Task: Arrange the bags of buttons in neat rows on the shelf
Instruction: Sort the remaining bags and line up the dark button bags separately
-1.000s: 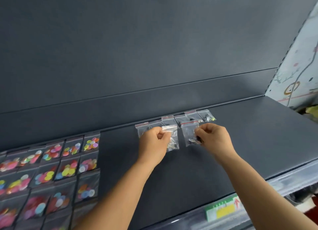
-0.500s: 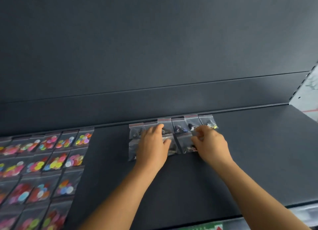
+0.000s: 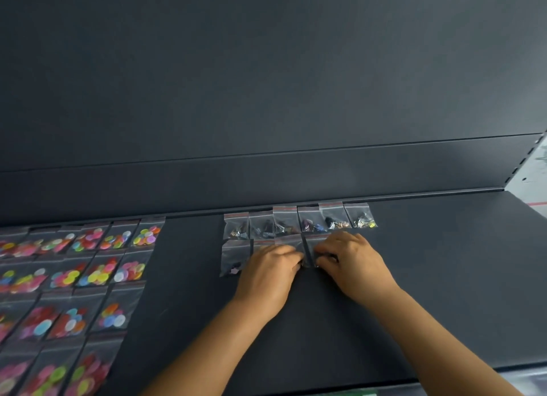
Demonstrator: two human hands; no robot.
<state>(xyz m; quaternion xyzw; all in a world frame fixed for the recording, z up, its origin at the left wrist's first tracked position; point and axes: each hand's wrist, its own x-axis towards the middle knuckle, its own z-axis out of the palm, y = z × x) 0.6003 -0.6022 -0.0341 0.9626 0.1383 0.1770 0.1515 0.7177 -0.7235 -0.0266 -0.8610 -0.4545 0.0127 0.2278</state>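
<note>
Six small clear bags of dark buttons (image 3: pixel 299 221) lie in a row along the back of the dark shelf (image 3: pixel 444 277). In front of it a second row starts with one flat bag (image 3: pixel 235 256) at the left. My left hand (image 3: pixel 268 277) lies on the shelf with its fingers curled onto a clear bag (image 3: pixel 291 241) in that second row. My right hand (image 3: pixel 353 265) has its fingertips curled on the neighbouring bag (image 3: pixel 312 243). Both bags lie flat, side by side, partly hidden by my fingers.
Several rows of larger bags with bright coloured buttons (image 3: pixel 97 271) cover the shelf's left part. The back panel (image 3: pixel 266 99) rises behind the rows. A strip of bare shelf separates the two groups, and the shelf's front edge (image 3: pixel 444 375) runs below my right forearm.
Both hands came down from holding the two bags lifted to laying them flat in the second row. The view shifted, with the shelf sitting lower in frame.
</note>
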